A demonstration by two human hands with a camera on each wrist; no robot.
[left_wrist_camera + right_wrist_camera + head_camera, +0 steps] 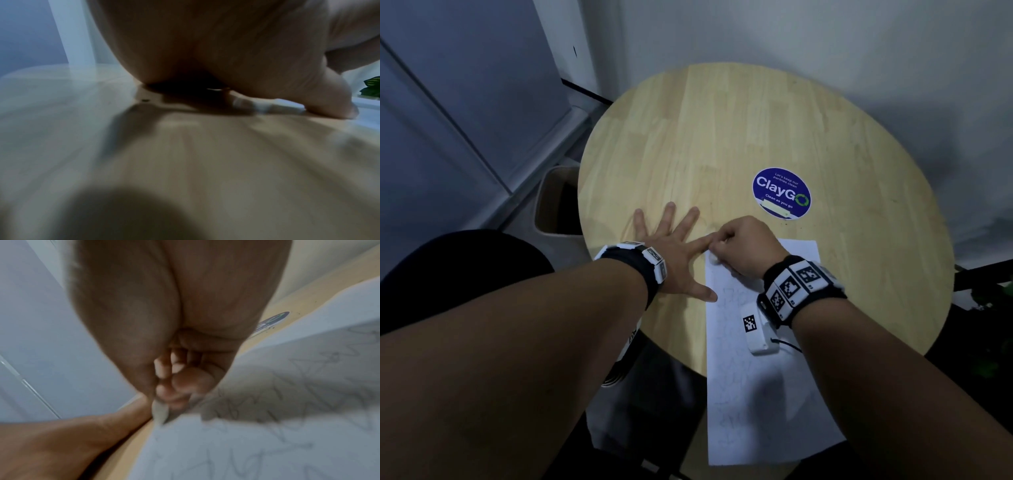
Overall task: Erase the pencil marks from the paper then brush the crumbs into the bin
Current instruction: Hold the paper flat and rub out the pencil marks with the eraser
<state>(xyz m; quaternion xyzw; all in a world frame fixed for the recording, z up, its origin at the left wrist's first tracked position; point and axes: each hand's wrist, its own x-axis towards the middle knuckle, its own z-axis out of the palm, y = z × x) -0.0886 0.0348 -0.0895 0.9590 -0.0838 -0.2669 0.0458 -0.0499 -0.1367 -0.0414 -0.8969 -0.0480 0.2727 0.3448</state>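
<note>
On a round wooden table (722, 137), a white eraser (713, 259) is pinched by the right hand (748, 248) on pencilled paper (763, 394) at lower right; the left hand (674, 246) is spread flat; a bin (551, 205) sits at left.

Place: we read it as an office pantry.
Sign: round blue sticker (781, 192), "ClayGo – Let's keep our pantries clean".
Furniture: round wood table (722, 137), dark chair (465, 253).
Bin (551, 205): beige, beside table edge.
Walls: plain, pale grey.
</note>
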